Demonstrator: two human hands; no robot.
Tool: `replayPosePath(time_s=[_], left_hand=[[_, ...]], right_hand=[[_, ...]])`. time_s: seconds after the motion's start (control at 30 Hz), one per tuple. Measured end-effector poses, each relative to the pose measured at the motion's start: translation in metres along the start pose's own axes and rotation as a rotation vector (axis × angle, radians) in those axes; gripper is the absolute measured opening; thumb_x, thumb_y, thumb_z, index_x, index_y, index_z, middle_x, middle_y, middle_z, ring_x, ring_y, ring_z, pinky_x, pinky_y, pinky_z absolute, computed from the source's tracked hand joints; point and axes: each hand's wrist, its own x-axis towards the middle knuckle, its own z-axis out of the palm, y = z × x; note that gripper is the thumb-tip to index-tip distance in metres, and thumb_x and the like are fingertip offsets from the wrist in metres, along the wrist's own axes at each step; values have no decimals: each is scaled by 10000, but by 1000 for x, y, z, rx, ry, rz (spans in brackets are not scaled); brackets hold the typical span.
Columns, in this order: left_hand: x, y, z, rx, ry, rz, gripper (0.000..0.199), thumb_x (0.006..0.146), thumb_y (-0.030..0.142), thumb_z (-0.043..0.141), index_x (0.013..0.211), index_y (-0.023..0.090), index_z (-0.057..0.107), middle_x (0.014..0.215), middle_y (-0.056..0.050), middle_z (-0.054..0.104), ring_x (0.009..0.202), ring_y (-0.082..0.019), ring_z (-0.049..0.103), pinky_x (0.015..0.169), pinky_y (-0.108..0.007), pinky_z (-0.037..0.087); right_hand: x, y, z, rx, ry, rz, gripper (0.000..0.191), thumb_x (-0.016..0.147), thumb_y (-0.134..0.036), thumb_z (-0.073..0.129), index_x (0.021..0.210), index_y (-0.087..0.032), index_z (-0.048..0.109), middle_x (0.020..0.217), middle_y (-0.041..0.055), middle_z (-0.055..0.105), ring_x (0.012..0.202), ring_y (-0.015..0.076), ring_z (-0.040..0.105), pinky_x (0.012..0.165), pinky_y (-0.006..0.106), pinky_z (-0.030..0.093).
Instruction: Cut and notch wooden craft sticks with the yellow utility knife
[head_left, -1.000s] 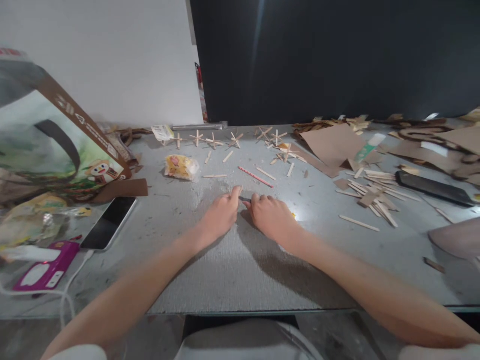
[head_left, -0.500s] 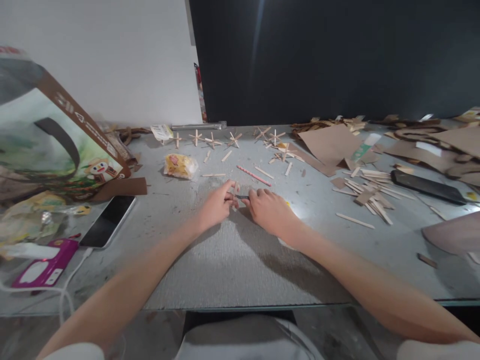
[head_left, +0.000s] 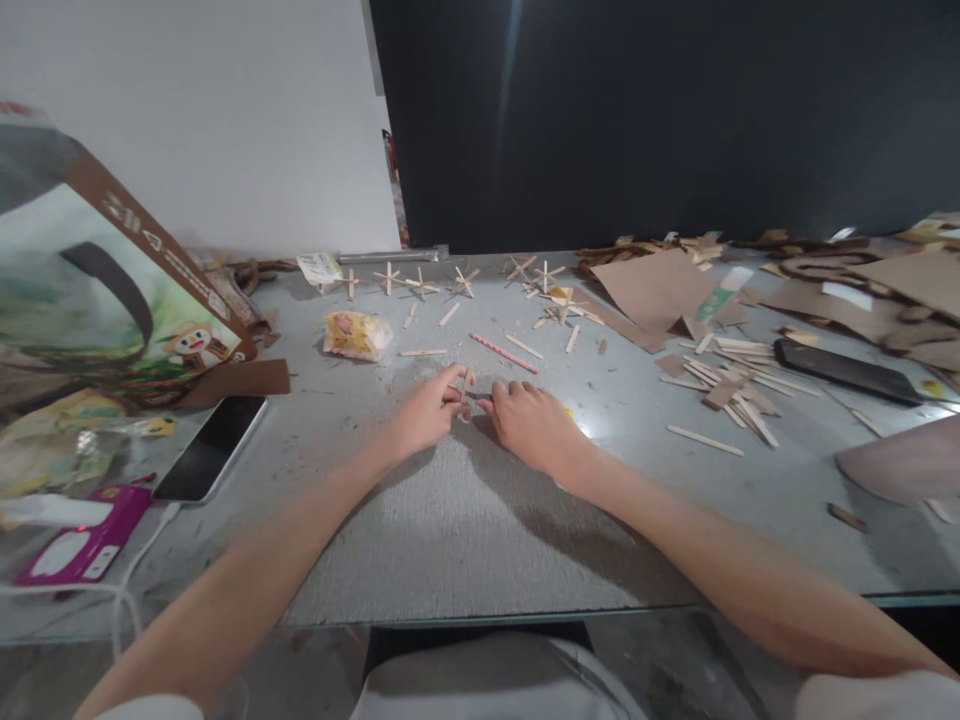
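My left hand (head_left: 427, 412) pinches a small pale wooden stick (head_left: 466, 383) that stands roughly upright between its fingers. Facing it, my right hand (head_left: 536, 422) is closed around a thin dark blade-like tool (head_left: 477, 396), whose tip points at the stick; most of its handle is hidden in the fingers. Whether the tip touches the stick is too small to tell. Just beyond the hands lies a red-and-white striped straw-like rod (head_left: 504, 353), with loose wooden sticks (head_left: 525, 346) around it.
Several crossed-stick pieces (head_left: 388, 279) line the back of the table. A yellow packet (head_left: 357, 336) lies left of centre. Phone (head_left: 211, 449), purple box (head_left: 84, 537) and large printed box (head_left: 120, 270) are at left. Right are a stick pile (head_left: 739, 395), cardboard (head_left: 649, 285) and a black object (head_left: 846, 371).
The whole view has shifted slightly left. Both hands keep nearly the same pose, with the stick and the dark tool still between them.
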Motion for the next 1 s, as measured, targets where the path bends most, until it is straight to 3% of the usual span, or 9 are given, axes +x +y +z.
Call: replayPosePath(time_s=[0.17, 0.23, 0.53, 0.73, 1.0], left_hand=[[-4, 3, 9, 176, 100, 71, 414, 936, 50, 514, 1304, 219, 600, 942, -60, 783, 954, -211, 750, 888, -314, 519], [-5, 5, 14, 181, 119, 58, 411, 943, 47, 506, 1308, 213, 592, 931, -58, 789, 946, -217, 756, 897, -324, 521], [0, 2, 11, -106, 160, 34, 287, 891, 61, 531, 1124, 220, 582, 787, 7, 760, 813, -173, 755, 863, -302, 537], [3, -1, 5, -312, 52, 9, 309, 748, 35, 515, 988, 229, 514, 663, 42, 682, 684, -157, 697, 717, -274, 492], [2, -3, 0, -480, -63, 42, 322, 714, 92, 569, 976, 242, 456, 613, 70, 648, 642, -145, 671, 674, -273, 458]], right_hand=[[0, -5, 1, 25, -25, 57, 479, 1157, -366, 242, 1219, -82, 623, 1083, 236, 750, 1025, 334, 758, 759, 364, 531], [-2, -8, 2, 39, -31, 81, 476, 1158, -361, 241, 1209, -84, 624, 1060, 232, 758, 1009, 334, 768, 742, 360, 530], [1, -2, 1, 20, 49, 41, 462, 1157, -386, 264, 1211, -108, 629, 1098, 211, 739, 1062, 326, 724, 770, 353, 502], [2, 6, 1, 32, 41, -32, 450, 1159, -383, 264, 1223, -125, 627, 1100, 184, 738, 1031, 306, 713, 781, 352, 474], [4, 16, 3, 81, 23, -118, 421, 1165, -373, 276, 1203, -142, 626, 1064, 151, 756, 953, 265, 723, 734, 319, 414]])
